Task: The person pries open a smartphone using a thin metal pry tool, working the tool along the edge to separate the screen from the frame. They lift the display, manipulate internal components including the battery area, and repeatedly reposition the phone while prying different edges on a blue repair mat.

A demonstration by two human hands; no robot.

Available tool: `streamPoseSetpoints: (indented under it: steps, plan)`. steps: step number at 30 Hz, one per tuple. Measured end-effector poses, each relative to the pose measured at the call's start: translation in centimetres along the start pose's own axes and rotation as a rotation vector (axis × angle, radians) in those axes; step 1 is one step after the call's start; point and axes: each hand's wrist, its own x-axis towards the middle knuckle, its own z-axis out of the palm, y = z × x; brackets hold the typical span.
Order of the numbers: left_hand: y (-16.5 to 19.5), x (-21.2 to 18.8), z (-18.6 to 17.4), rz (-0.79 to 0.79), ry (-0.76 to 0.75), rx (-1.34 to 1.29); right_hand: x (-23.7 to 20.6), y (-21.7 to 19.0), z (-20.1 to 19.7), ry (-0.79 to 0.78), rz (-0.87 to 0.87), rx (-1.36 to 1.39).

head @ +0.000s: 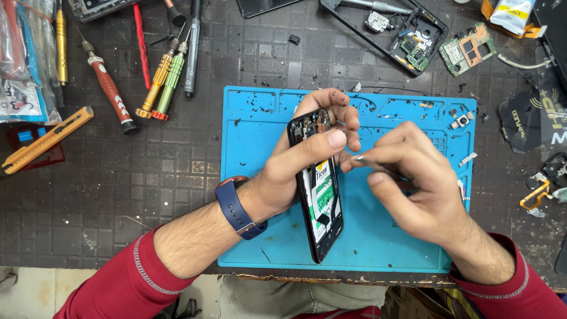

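- Sleeves red on both forearms; blue-strapped watch [238, 208] on the left wrist.
- Left hand [295, 162]: grip closed around an opened phone [317, 183], back cover off, held tilted above the blue work mat [260, 177]; thumb lies across the phone's upper part, fingers curl behind its top edge.
- Right hand [413, 183]: grip closed on a thin metal tool [369, 162], tip pointing left, just beside the phone's right edge near the left thumb.
- Small camera modules [460, 120] and loose bits on the mat's far right corner.
- Desk [118, 195] dark, gridded; orange utility knife [47, 139] at left.
- Farther back: screwdrivers [159, 80] with red, orange and green handles; a stripped phone frame [396, 29] and a green circuit board [469, 50] at upper right.
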Motion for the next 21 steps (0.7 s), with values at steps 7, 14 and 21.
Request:
streamPoseSetpoints:
  steps: [7, 14, 21]
  plan:
    - [-0.2, -0.1, -0.4, -0.015, -0.071, 0.014, 0.1, 0.2, 0.3, 0.049, 0.028, 0.003]
    - [-0.5, -0.2, -0.4, 0.027, -0.087, 0.078, 0.6, -0.2, 1.0, 0.017, -0.054, -0.128]
    - [-0.7, -0.3, -0.2, 0.042, -0.035, 0.140, 0.4, -0.4, 1.4, -0.001, -0.031, -0.195]
